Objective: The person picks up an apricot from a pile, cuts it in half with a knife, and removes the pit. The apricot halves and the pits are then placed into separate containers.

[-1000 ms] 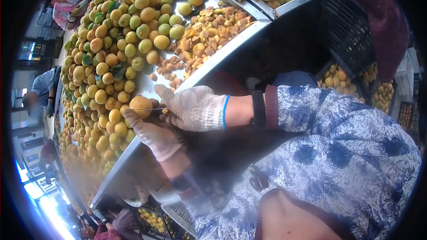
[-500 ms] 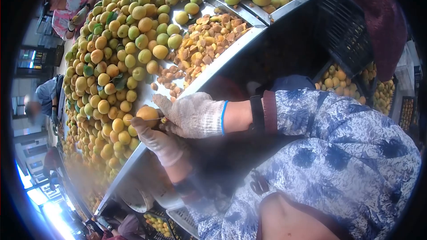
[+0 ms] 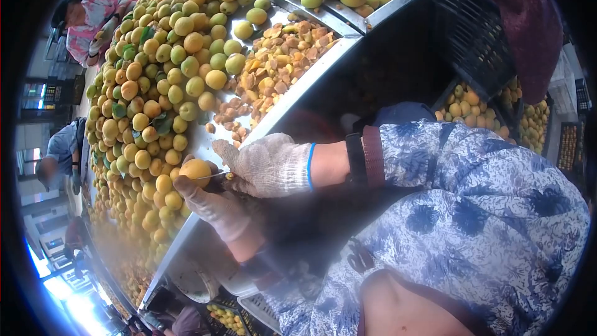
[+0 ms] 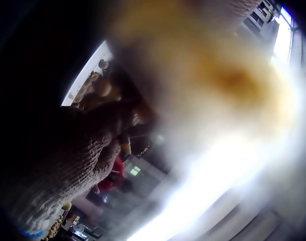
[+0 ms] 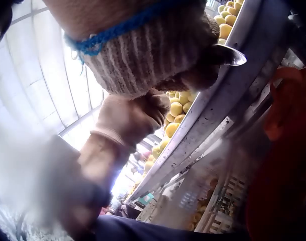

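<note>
My gloved left hand (image 3: 217, 211) holds a yellow apricot (image 3: 196, 170) at the metal table's edge, thumb against its near side. My right hand (image 3: 264, 163), in a knitted glove with blue trim, grips a small knife (image 3: 216, 175) whose thin blade lies against the apricot. A heap of yellow-green apricots (image 3: 149, 112) spreads just beyond both hands. Cut apricot pieces (image 3: 283, 56) and brown stones (image 3: 231, 112) lie closer to the right hand. In the right wrist view, a shiny metal tip (image 5: 235, 56) sticks out past the right glove. The left wrist view is mostly blurred.
The metal table rim (image 3: 298, 96) runs diagonally below the hands. A black crate (image 3: 476, 34) stands at the right, with crates of apricots (image 3: 469, 112) below it. White tubs (image 3: 196, 283) sit under the table. Other people (image 3: 93, 22) work across the table.
The head view has shifted slightly. Both hands stay together at the table edge, and the blade now reaches less far across the apricot, which sits slightly lower in the left hand.
</note>
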The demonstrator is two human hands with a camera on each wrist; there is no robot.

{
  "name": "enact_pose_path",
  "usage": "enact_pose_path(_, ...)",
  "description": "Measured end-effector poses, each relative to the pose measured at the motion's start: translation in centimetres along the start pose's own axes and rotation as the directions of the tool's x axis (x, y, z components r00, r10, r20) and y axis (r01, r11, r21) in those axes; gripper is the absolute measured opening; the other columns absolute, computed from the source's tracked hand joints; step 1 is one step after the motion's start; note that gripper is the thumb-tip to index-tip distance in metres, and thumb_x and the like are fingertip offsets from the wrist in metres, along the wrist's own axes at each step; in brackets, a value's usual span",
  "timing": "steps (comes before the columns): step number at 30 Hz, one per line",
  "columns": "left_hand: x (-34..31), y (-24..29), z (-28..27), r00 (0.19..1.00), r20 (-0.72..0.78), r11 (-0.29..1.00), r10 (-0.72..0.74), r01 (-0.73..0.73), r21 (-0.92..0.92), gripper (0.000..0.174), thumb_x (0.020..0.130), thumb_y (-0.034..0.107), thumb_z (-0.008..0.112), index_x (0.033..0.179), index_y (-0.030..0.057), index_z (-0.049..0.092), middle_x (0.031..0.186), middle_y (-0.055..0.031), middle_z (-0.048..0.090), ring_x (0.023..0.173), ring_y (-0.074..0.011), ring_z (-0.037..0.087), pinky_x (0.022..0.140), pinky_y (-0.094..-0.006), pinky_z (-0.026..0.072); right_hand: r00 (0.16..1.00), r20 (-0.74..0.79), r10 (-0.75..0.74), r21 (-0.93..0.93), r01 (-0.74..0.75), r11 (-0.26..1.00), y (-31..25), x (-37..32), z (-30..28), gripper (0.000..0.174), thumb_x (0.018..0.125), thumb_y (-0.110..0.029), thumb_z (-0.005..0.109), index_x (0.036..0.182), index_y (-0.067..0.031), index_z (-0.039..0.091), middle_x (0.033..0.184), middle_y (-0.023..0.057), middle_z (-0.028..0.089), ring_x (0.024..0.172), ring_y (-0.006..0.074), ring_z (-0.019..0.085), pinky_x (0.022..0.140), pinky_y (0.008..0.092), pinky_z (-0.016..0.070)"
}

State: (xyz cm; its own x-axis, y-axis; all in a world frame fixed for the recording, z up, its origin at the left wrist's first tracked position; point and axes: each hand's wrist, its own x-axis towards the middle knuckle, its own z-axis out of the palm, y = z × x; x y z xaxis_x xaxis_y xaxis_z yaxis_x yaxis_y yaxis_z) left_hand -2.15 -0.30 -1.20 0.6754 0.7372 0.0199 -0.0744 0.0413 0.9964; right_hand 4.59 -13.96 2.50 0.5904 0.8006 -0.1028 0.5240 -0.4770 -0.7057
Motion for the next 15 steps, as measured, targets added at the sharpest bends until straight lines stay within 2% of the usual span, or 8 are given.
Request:
enact_pose_path(2, -0.2, 0.5, 0.1, 0.999, 0.034, 1.000, -0.005, 0.004, 0.017, 0.071, 0.089, 0.065, 0.046, 0.103, -0.0035, 0.058, 0.086, -0.0076, 0.058, 0.080, -0.0147, 0.056, 0.071, -0.0263, 0.0459, 0.999, -0.032, -0.028, 0.021, 0.029, 0.999, 0.2, -0.1, 0.0, 0.051, 0.088, -0.028, 0.053, 0.126, 0.0016, 0.036, 0.076, 0.0190, 0.067, 0.073, 0.0369, 0.068, 0.062, 0.0491, 0.0524)
enact_pose_path(4, -0.3, 0.7, 0.3, 0.981, 0.164, 0.958, 0.104, -0.143, 0.248, 0.069, 0.090, 0.063, 0.047, 0.105, -0.0039, 0.059, 0.087, -0.0079, 0.059, 0.079, -0.0147, 0.056, 0.072, -0.0263, 0.0464, 1.000, -0.016, 0.007, 0.007, -0.007, 1.000, 0.3, 0.1, -0.1, 0.050, 0.087, -0.027, 0.054, 0.125, 0.0013, 0.038, 0.078, 0.0193, 0.067, 0.075, 0.0364, 0.068, 0.063, 0.0487, 0.0526)
enact_pose_path(7, -0.8, 1.4, 0.9, 0.962, 0.265, 0.957, 0.073, -0.142, 0.253, 0.063, 0.090, 0.057, 0.052, 0.106, -0.0037, 0.059, 0.089, -0.0085, 0.061, 0.077, -0.0149, 0.057, 0.072, -0.0258, 0.0468, 0.998, 0.016, 0.056, 0.016, -0.056, 0.998, 0.6, 0.1, -0.6, 0.047, 0.082, -0.025, 0.058, 0.120, 0.0000, 0.044, 0.085, 0.0199, 0.067, 0.081, 0.0347, 0.068, 0.067, 0.0472, 0.0530)
enact_pose_path(8, -0.3, 0.5, 1.0, 0.931, 0.330, 0.940, 0.159, -0.244, 0.238, 0.054, 0.089, 0.047, 0.060, 0.107, -0.0037, 0.059, 0.090, -0.0081, 0.062, 0.079, -0.0141, 0.058, 0.072, -0.0255, 0.0476, 0.998, -0.039, 0.043, 0.018, -0.042, 0.999, 1.1, 0.3, -0.3, 0.046, 0.081, -0.024, 0.059, 0.119, -0.0004, 0.046, 0.086, 0.0200, 0.067, 0.082, 0.0343, 0.068, 0.068, 0.0464, 0.0531)
enact_pose_path(11, -0.4, 0.6, 1.3, 0.897, 0.414, 0.893, 0.157, -0.307, 0.328, 0.049, 0.088, 0.041, 0.066, 0.108, -0.0038, 0.059, 0.089, -0.0069, 0.063, 0.080, -0.0128, 0.058, 0.072, -0.0252, 0.0480, 0.991, -0.110, 0.076, 0.055, -0.070, 0.996, 1.5, 0.7, -0.2, 0.040, 0.078, -0.024, 0.061, 0.110, -0.0005, 0.054, 0.088, 0.0197, 0.067, 0.084, 0.0336, 0.068, 0.071, 0.0455, 0.0535)
enact_pose_path(13, -0.5, 1.0, 1.5, 0.898, 0.415, 0.894, 0.146, -0.300, 0.333, 0.047, 0.087, 0.038, 0.068, 0.107, -0.0040, 0.060, 0.088, -0.0060, 0.064, 0.080, -0.0117, 0.058, 0.073, -0.0254, 0.0479, 0.995, -0.076, 0.063, 0.073, -0.057, 0.996, 1.8, 1.0, -0.6, 0.034, 0.077, -0.024, 0.061, 0.102, -0.0001, 0.060, 0.088, 0.0201, 0.068, 0.085, 0.0339, 0.068, 0.072, 0.0454, 0.0534)
enact_pose_path(14, -0.5, 1.1, 1.4, 0.900, 0.414, 0.893, 0.134, -0.291, 0.342, 0.046, 0.087, 0.037, 0.067, 0.106, -0.0041, 0.060, 0.087, -0.0061, 0.064, 0.079, -0.0118, 0.057, 0.073, -0.0255, 0.0477, 0.997, -0.076, 0.024, 0.114, -0.015, 0.993, 1.9, 1.1, -0.8, 0.028, 0.075, -0.023, 0.060, 0.090, -0.0005, 0.066, 0.085, 0.0214, 0.067, 0.083, 0.0352, 0.067, 0.072, 0.0448, 0.0531)
enact_pose_path(15, -0.5, 1.1, 1.3, 0.902, 0.414, 0.892, 0.122, -0.283, 0.352, 0.045, 0.088, 0.037, 0.066, 0.104, -0.0043, 0.061, 0.087, -0.0063, 0.064, 0.079, -0.0119, 0.057, 0.073, -0.0256, 0.0474, 0.997, -0.076, 0.027, 0.116, -0.018, 0.993, 2.2, 1.2, -0.8, 0.028, 0.075, -0.023, 0.060, 0.090, -0.0005, 0.066, 0.085, 0.0214, 0.067, 0.083, 0.0352, 0.067, 0.072, 0.0448, 0.0531)
